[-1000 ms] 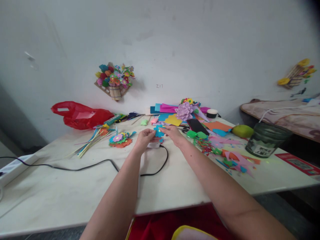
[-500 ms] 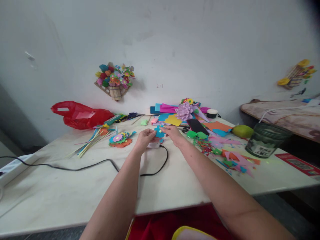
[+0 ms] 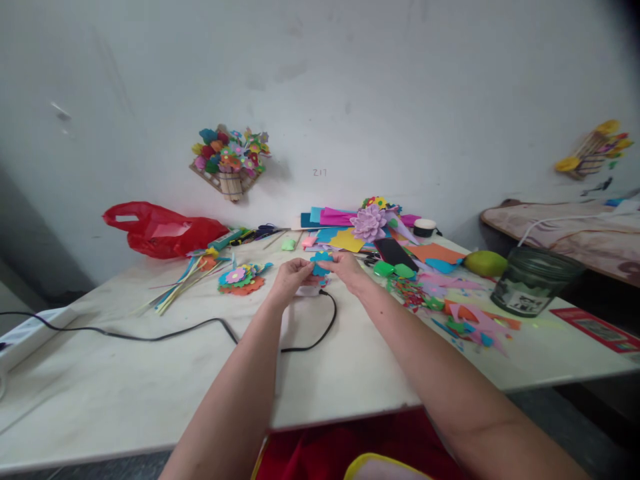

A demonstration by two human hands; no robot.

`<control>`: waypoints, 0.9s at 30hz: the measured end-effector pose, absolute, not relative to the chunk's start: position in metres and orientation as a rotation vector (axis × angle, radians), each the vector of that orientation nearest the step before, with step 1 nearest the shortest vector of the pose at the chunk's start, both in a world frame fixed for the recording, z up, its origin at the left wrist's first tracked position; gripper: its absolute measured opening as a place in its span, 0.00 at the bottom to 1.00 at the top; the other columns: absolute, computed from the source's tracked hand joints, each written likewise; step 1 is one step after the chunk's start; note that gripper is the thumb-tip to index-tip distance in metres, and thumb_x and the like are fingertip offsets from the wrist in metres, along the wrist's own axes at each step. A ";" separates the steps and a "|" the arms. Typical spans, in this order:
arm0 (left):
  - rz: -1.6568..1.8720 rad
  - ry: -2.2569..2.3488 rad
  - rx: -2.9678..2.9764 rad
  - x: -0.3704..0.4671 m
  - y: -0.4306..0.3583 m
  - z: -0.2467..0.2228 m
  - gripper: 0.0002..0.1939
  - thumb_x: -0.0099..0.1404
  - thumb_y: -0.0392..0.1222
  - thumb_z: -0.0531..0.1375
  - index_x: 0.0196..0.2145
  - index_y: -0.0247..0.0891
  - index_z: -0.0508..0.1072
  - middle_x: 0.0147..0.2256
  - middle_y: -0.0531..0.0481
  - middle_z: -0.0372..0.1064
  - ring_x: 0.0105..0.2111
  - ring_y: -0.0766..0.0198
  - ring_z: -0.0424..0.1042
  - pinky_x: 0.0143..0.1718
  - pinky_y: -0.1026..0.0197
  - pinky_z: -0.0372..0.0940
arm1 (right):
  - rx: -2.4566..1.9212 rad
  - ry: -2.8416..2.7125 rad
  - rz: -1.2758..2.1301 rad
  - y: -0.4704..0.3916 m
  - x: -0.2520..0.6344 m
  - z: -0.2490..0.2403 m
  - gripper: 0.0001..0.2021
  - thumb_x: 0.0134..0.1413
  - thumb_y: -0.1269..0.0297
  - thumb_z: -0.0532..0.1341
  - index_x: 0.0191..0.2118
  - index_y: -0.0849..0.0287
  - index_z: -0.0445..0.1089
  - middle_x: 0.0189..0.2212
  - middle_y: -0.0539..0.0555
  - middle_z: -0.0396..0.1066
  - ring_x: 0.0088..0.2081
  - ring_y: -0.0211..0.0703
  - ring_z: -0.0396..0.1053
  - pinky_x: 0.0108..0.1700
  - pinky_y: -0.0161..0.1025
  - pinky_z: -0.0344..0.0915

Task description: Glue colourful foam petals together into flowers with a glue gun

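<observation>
Left of the blue flower (image 3: 321, 261), my left hand (image 3: 292, 276) pinches its edge. I clamp its right side with my right hand (image 3: 349, 270).

A plain bright blue covers the scalloped cutout (image 3: 321, 257), vivid against the off-white tabletop (image 3: 125, 393). Over to the left I see a layered flower (image 3: 241, 280) mixing orange, green, yellow, pink and blue, and beyond it a glossy red bag (image 3: 170, 233). A black cable (image 3: 170, 339) crosses the pale surface. On the far side sits a lilac flower (image 3: 369, 223) beside a yellow sheet (image 3: 349, 240). To the right come an orange sheet (image 3: 436, 252), a yellow-green fruit (image 3: 485, 263) and a dark green jar (image 3: 543, 270), its white label (image 3: 527, 304) printed in black.
</observation>
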State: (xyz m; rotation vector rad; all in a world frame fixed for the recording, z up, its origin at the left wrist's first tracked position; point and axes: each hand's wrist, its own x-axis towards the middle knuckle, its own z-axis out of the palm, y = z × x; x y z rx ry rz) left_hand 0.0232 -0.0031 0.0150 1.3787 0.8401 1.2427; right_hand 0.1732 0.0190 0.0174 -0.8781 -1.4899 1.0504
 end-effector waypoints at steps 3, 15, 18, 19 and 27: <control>1.253 0.856 1.374 0.023 -0.003 0.015 0.17 0.48 0.48 0.64 0.27 0.33 0.65 0.22 0.50 0.71 0.25 0.61 0.73 0.29 0.61 0.69 | -0.888 -1.485 1.047 0.020 0.173 0.016 0.15 0.31 0.54 0.65 0.20 0.61 0.66 0.17 0.48 0.62 0.24 0.36 0.59 0.28 0.36 0.54; 1.290 0.881 1.358 0.023 -0.002 0.015 0.16 0.48 0.48 0.63 0.27 0.34 0.64 0.21 0.53 0.69 0.25 0.61 0.73 0.28 0.62 0.68 | -0.889 -1.469 1.081 0.016 0.178 0.019 0.15 0.35 0.52 0.62 0.19 0.61 0.65 0.18 0.47 0.62 0.22 0.33 0.55 0.28 0.34 0.51; 1.286 0.873 1.359 0.022 -0.001 0.015 0.16 0.48 0.48 0.63 0.27 0.34 0.64 0.21 0.52 0.69 0.25 0.61 0.74 0.28 0.62 0.68 | -0.895 -1.465 1.085 0.018 0.176 0.018 0.15 0.32 0.54 0.64 0.19 0.61 0.65 0.17 0.46 0.61 0.22 0.33 0.54 0.27 0.35 0.50; 1.285 0.869 1.359 0.023 -0.001 0.015 0.16 0.48 0.48 0.63 0.27 0.33 0.65 0.21 0.52 0.70 0.25 0.61 0.74 0.28 0.62 0.68 | -0.889 -1.464 1.092 0.018 0.175 0.017 0.14 0.31 0.54 0.64 0.19 0.61 0.65 0.17 0.47 0.62 0.22 0.34 0.55 0.27 0.35 0.51; 1.276 0.866 1.358 0.023 -0.002 0.015 0.17 0.48 0.48 0.64 0.27 0.33 0.65 0.22 0.51 0.70 0.25 0.61 0.74 0.28 0.61 0.69 | -0.878 -1.475 1.105 0.020 0.174 0.016 0.13 0.31 0.55 0.65 0.20 0.61 0.67 0.18 0.47 0.63 0.24 0.36 0.59 0.29 0.35 0.53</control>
